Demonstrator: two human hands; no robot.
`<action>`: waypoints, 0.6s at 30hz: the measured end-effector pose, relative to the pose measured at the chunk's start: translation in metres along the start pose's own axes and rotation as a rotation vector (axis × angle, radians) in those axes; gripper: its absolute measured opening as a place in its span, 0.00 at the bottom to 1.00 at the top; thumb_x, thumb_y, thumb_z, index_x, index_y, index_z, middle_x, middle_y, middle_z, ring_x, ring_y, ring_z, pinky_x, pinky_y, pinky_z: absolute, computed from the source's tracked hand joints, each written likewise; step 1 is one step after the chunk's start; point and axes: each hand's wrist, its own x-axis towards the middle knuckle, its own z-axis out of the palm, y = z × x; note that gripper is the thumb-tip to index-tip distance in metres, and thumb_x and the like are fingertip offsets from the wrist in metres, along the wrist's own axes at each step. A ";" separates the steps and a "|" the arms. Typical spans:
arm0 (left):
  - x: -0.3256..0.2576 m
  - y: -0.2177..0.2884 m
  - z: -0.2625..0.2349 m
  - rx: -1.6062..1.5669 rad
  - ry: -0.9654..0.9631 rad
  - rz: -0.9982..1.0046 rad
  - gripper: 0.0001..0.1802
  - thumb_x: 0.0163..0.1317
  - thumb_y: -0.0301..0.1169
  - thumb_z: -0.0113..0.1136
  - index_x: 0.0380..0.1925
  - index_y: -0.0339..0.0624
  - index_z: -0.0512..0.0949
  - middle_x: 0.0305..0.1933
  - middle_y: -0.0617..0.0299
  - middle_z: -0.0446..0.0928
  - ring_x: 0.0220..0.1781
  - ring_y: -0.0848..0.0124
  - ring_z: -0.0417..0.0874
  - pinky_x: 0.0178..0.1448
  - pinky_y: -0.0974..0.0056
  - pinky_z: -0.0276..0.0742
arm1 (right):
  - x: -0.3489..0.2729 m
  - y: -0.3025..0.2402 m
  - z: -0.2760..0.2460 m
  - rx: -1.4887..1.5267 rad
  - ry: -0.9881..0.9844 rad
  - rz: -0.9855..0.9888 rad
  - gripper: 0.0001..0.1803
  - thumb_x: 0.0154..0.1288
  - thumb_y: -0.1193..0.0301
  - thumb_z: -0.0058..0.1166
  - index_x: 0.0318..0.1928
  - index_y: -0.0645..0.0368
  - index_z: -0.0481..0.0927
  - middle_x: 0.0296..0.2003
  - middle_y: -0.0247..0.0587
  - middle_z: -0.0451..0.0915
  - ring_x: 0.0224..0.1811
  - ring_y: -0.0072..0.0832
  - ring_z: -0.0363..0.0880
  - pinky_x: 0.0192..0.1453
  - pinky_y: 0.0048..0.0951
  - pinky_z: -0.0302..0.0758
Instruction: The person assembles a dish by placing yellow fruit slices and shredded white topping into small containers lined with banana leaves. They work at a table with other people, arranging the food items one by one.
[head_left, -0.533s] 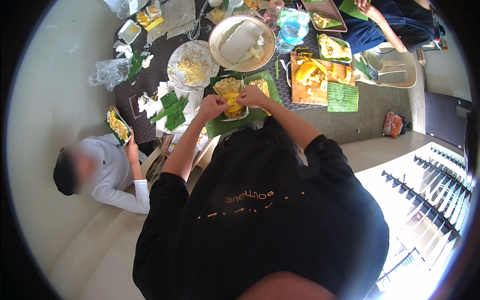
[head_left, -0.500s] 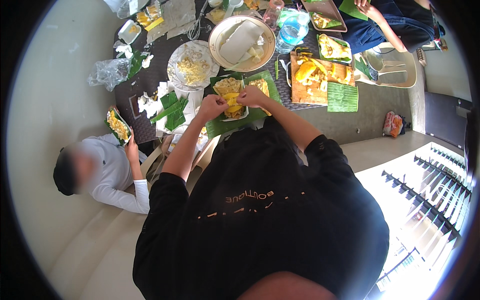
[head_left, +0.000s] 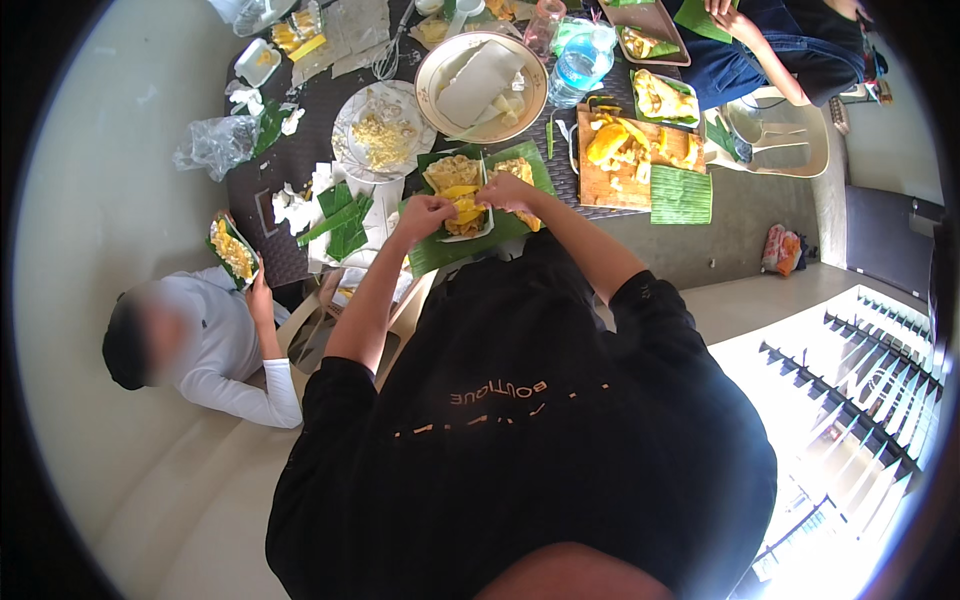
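Note:
Both my hands work over a small white tray [head_left: 487, 228] of pale, crumbly-topped food that sits on a green banana leaf [head_left: 425, 258] at the table's near edge. My left hand [head_left: 428, 214] is closed in a pinch at the left end of a yellow fruit slice [head_left: 464, 208], which looks like mango. Opposite it, my right hand [head_left: 508, 194] pinches the slice's right end. More yellow slices lie across the tray's middle. Beside it, partly behind my right hand and forearm, is a second portion of yellow-topped food [head_left: 518, 168].
Beyond the tray stand a marbled plate [head_left: 347, 152] with yellow crumbs and a large bowl [head_left: 425, 92]. A wooden board [head_left: 598, 190] with cut yellow fruit lies right, near a water bottle [head_left: 578, 72]. One person [head_left: 235, 335] at left holds a filled tray; another person's hand [head_left: 735, 22] holds a leaf.
Little has changed. The view has shifted slightly, and my hands stay pinched at the yellow slice over the tray.

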 end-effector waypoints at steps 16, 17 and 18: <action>-0.029 0.010 -0.002 -0.040 0.157 0.249 0.16 0.57 0.32 0.66 0.41 0.32 0.81 0.31 0.63 0.83 0.25 0.80 0.74 0.30 0.73 0.70 | -0.009 -0.003 0.013 0.129 -0.049 -0.032 0.13 0.55 0.62 0.59 0.31 0.58 0.86 0.19 0.26 0.74 0.17 0.15 0.63 0.19 0.21 0.58; -0.030 0.012 -0.003 0.049 0.166 0.262 0.15 0.58 0.32 0.66 0.41 0.33 0.82 0.29 0.64 0.82 0.24 0.80 0.73 0.29 0.72 0.69 | -0.008 -0.001 0.013 0.162 -0.055 -0.017 0.13 0.55 0.62 0.59 0.32 0.58 0.86 0.19 0.26 0.73 0.17 0.15 0.62 0.19 0.21 0.58; -0.031 0.014 -0.006 0.138 0.174 0.275 0.15 0.58 0.33 0.66 0.41 0.34 0.82 0.27 0.66 0.81 0.23 0.80 0.72 0.28 0.72 0.67 | -0.006 0.002 0.012 0.196 -0.060 -0.002 0.13 0.55 0.62 0.59 0.32 0.58 0.86 0.19 0.26 0.73 0.17 0.15 0.62 0.19 0.20 0.58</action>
